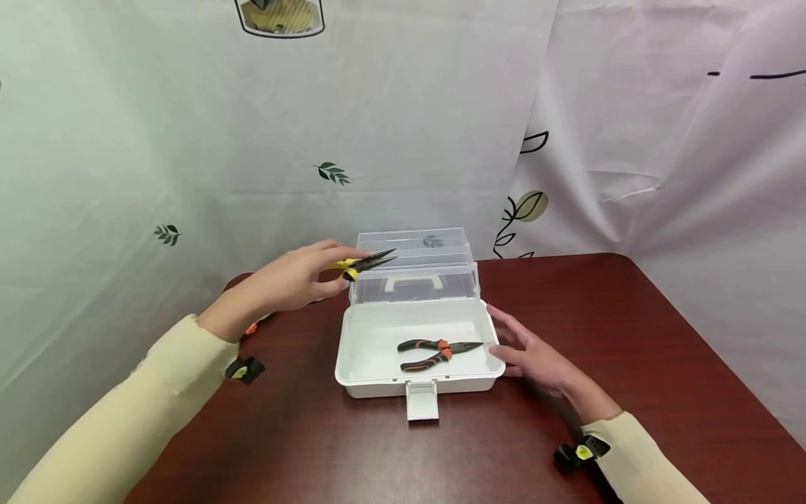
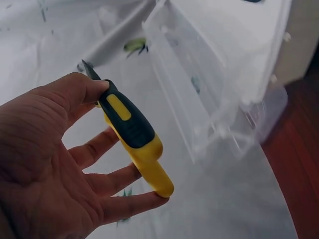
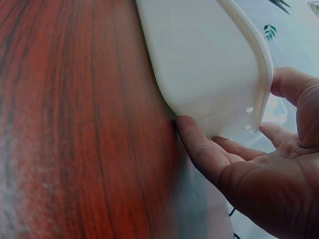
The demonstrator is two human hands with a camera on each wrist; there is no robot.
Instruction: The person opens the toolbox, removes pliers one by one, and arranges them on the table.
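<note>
My left hand (image 1: pixel 301 276) holds yellow-and-black needle-nose pliers (image 1: pixel 360 266) above the back left of a white toolbox (image 1: pixel 371 389), their jaws pointing right. In the left wrist view the thumb presses one side of the pliers (image 2: pixel 132 124) and the fingers support the other. My right hand (image 1: pixel 532 357) grips the toolbox's right side, thumb at the rim and fingers against the outer wall (image 3: pixel 209 104). Inside the box lies a second pair of needle-nose pliers (image 1: pixel 444 348), with black-and-orange handles spread to the left.
The toolbox's clear lid (image 1: pixel 412 241) stands open at the back, with a white handle (image 1: pixel 413 282). Its front latch (image 1: pixel 422 402) hangs down. An orange-and-black tool (image 1: pixel 253 327) is partly hidden behind my left forearm on the dark red table (image 1: pixel 604 329). A printed cloth (image 1: pixel 252 140) hangs behind.
</note>
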